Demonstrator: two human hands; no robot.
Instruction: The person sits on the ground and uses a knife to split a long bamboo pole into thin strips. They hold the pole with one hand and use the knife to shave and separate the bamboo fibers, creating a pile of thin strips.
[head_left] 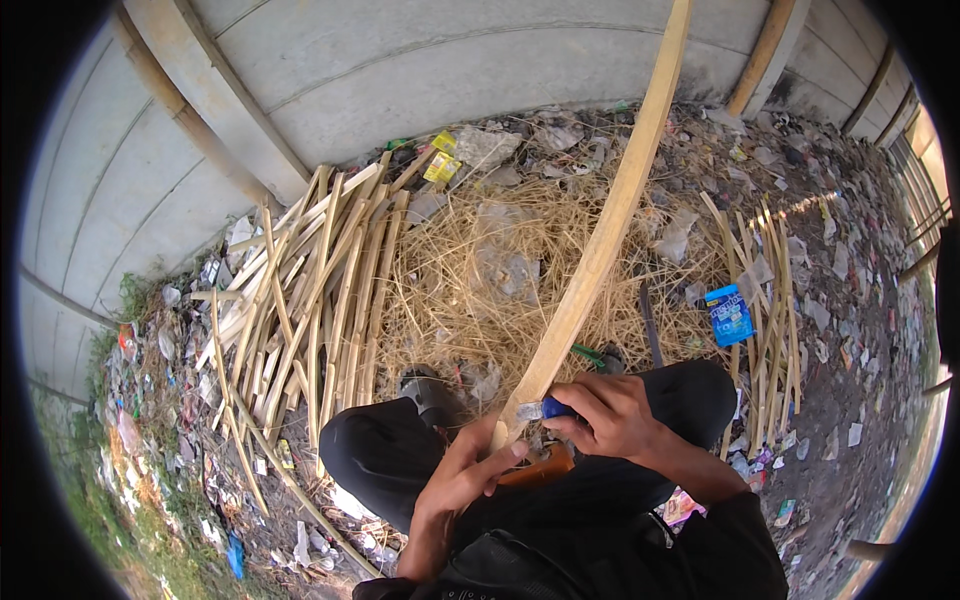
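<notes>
A long pale bamboo strip [605,240] runs from my lap up past the top of the head view. My left hand [465,470] is closed around its near end, the thumb lying along it. In my right hand [610,415] is a small blue-handled cutter [553,408], fingers wrapped about the handle. Its short metal end rests on the strip's face just beyond my left hand; the exact edge is too small to make out. Something orange [540,468] lies under the strip's near end, between my bent legs, partly hidden.
Many bamboo strips [340,290] are heaped at the left, and thinner ones [770,330] lie at the right beside a blue packet [729,315]. Shavings [470,270] cover the ground ahead. A dark blade-like piece [651,325] lies near my right knee. A concrete wall [400,70] stands behind.
</notes>
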